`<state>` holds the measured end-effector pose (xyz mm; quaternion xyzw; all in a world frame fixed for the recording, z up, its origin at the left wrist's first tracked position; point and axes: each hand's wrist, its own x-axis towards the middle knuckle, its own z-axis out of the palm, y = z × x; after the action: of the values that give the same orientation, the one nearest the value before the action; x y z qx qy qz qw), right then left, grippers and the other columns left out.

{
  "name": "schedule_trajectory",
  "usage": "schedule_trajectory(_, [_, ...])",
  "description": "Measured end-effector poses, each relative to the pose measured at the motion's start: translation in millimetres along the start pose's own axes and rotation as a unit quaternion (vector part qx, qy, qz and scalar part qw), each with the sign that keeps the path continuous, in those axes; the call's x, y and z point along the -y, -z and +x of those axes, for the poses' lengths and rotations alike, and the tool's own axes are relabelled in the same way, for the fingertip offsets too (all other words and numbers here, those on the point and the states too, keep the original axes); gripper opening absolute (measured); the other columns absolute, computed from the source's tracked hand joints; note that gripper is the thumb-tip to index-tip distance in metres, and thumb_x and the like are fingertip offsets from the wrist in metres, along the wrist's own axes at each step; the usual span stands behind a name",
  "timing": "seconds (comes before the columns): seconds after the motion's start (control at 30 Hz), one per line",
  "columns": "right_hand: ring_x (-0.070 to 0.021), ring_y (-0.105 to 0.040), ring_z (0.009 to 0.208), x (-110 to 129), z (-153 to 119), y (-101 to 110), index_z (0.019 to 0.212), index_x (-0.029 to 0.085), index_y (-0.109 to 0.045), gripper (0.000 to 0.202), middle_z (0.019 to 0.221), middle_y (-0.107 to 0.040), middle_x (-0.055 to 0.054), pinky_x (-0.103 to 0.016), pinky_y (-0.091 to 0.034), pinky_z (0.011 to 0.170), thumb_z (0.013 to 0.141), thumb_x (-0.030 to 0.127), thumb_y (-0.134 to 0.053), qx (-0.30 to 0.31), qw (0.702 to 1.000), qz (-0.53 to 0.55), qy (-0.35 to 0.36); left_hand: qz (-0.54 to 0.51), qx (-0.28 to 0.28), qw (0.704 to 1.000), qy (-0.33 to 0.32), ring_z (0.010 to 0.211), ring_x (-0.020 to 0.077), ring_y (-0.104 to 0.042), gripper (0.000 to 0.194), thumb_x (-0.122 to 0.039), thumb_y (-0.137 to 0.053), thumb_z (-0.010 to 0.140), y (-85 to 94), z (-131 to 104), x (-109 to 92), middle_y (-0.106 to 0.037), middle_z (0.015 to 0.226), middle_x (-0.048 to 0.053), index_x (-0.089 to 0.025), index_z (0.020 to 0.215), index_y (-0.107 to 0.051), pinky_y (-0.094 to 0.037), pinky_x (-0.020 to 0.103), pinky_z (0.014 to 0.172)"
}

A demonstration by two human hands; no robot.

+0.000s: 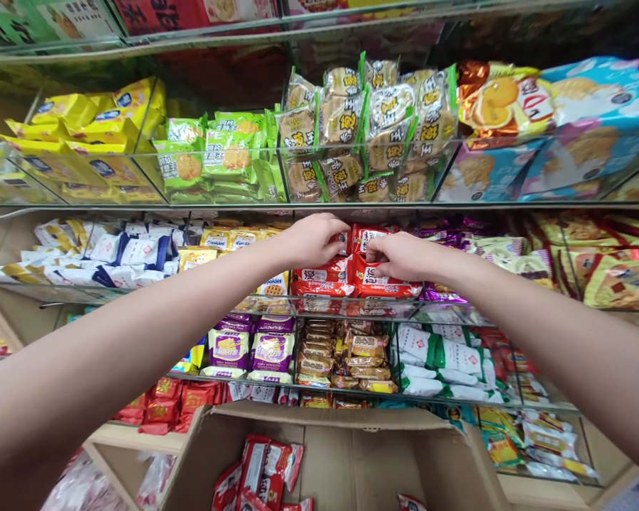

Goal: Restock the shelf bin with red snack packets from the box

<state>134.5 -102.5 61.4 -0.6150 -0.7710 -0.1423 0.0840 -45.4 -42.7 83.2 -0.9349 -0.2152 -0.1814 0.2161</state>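
Note:
Both arms reach out to a middle shelf compartment with red snack packets [324,289]. At its left side, my left hand [319,240] has its fingers curled around a red packet that shows partly between them. My right hand [391,255] is at the compartment's right side, with thumb and fingers closed on another red packet [370,236]. Below, an open cardboard box [373,420] holds several loose red packets [263,472], most of them at its left.
Yellow cookie packets [273,285] lie left of the red ones, purple packets [447,292] right. A glass shelf edge [351,207] runs above the hands, and green-edged packets [388,121] stand over it. Brown-wrapped bars [319,355] fill the compartment below.

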Motion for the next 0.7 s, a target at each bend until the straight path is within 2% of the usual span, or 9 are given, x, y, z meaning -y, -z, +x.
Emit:
schedule_trajectory(0.13, [-0.0168,-0.06,0.081,-2.1,-3.5,1.1,0.091,0.018,-0.058,0.022,0.09,-0.067,-0.003,-0.024,-0.042,0.067,0.07,0.014,-0.06,-0.018,1.0,0.015,0.01,-0.046,0.04,0.997,-0.04,0.116,0.0214,-0.048,0.056,-0.047,-0.047,0.082,-3.9,-11.1,-7.1,-0.051,0.127,0.014,-0.011,0.126,-0.045,-0.035,0.03,0.097])
schedule_trajectory(0.2, [-0.0158,-0.061,0.08,-3.6,-4.4,5.1,0.09,0.019,-0.06,0.018,0.09,-0.067,-0.002,-0.023,-0.042,0.067,0.072,0.015,-0.058,0.0,1.0,0.026,0.016,-0.04,0.053,0.996,-0.052,0.12,0.0237,-0.043,0.062,-0.051,-0.049,0.08,-10.3,-14.0,-7.8,-0.046,0.132,0.016,-0.011,0.128,-0.042,-0.033,0.032,0.098])
schedule_trajectory(0.27, [-0.0153,-0.061,0.076,-4.7,-3.8,11.1,0.087,0.019,-0.062,0.013,0.085,-0.068,-0.001,-0.023,-0.043,0.065,0.075,0.02,-0.056,0.011,1.0,0.025,0.015,-0.026,0.053,0.996,-0.059,0.122,0.025,-0.041,0.061,-0.05,-0.047,0.082,-16.5,-14.4,-7.6,-0.044,0.133,0.018,-0.011,0.128,-0.043,-0.033,0.034,0.099])
schedule_trajectory(0.33, [-0.0168,-0.062,0.079,-5.2,-1.3,16.3,0.088,0.018,-0.063,0.016,0.086,-0.069,-0.003,-0.024,-0.043,0.068,0.079,0.023,-0.051,-0.031,0.999,-0.013,-0.008,-0.023,0.043,0.997,-0.061,0.12,0.0246,-0.042,0.056,-0.047,-0.044,0.085,-20.8,-12.7,-8.1,-0.045,0.132,0.018,-0.01,0.127,-0.044,-0.034,0.035,0.098])
schedule_trajectory(0.43, [-0.0226,-0.06,0.094,-5.5,5.4,16.4,0.101,0.013,-0.06,0.026,0.101,-0.066,-0.012,-0.029,-0.042,0.078,0.082,0.021,-0.044,-0.1,0.988,-0.105,-0.048,-0.019,0.015,0.998,-0.064,0.118,0.0243,-0.044,0.051,-0.044,-0.044,0.085,-23.4,-8.5,-12.2,-0.046,0.13,0.016,-0.013,0.125,-0.047,-0.035,0.036,0.097])
schedule_trajectory(0.53, [-0.0279,-0.06,0.093,-5.3,12.2,8.9,0.105,0.006,-0.057,0.03,0.099,-0.065,-0.02,-0.033,-0.043,0.075,0.081,0.02,-0.045,-0.083,0.985,-0.142,-0.059,0.0,0.009,0.999,-0.051,0.111,0.0249,-0.046,0.043,-0.041,-0.046,0.084,-24.2,-4.1,-19.6,-0.05,0.124,0.013,-0.018,0.12,-0.054,-0.036,0.037,0.094])
schedule_trajectory(0.7, [-0.0275,-0.059,0.093,-1.9,11.8,4.2,0.096,0.008,-0.06,0.024,0.098,-0.063,-0.019,-0.032,-0.042,0.077,0.08,0.023,-0.049,-0.083,0.984,-0.144,-0.057,0.005,0.017,1.0,-0.006,0.099,0.0251,-0.049,0.037,-0.035,-0.045,0.085,-26.5,0.2,-27.6,-0.055,0.106,0.012,-0.018,0.115,-0.059,-0.038,0.037,0.088])
